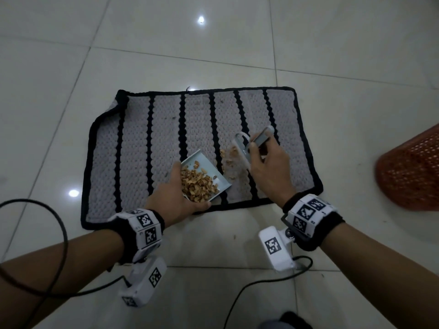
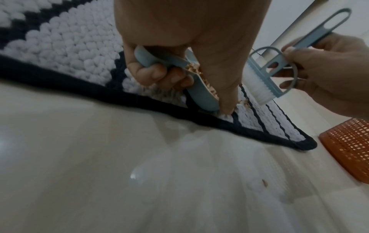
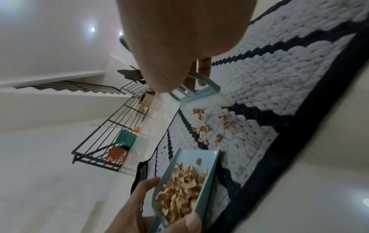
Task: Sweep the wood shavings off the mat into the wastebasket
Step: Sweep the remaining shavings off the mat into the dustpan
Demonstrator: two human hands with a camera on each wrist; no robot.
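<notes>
A grey mat [image 1: 166, 129] with black stripes lies on the tiled floor. My left hand [image 1: 175, 200] grips a pale blue dustpan [image 1: 213, 172] that rests tilted on the mat's near edge and holds a heap of wood shavings [image 1: 197, 184]. Just right of the pan, loose shavings [image 1: 228, 160] lie on the mat. My right hand [image 1: 268, 162] pinches a small pale blue brush [image 1: 244, 148] with its white bristles [image 2: 257, 91] down beside those shavings. The left wrist view shows my fingers [image 2: 151, 72] curled round the pan's handle [image 2: 159, 58]. An orange mesh wastebasket [image 1: 411, 172] stands at the right.
Glossy pale tiles surround the mat. Black cables [image 1: 47, 233] trail on the floor near my arms. A stray shaving [image 2: 264, 182] lies on the tiles below the mat. In the right wrist view, a black railing [image 3: 103, 134] and stairs stand far behind the mat.
</notes>
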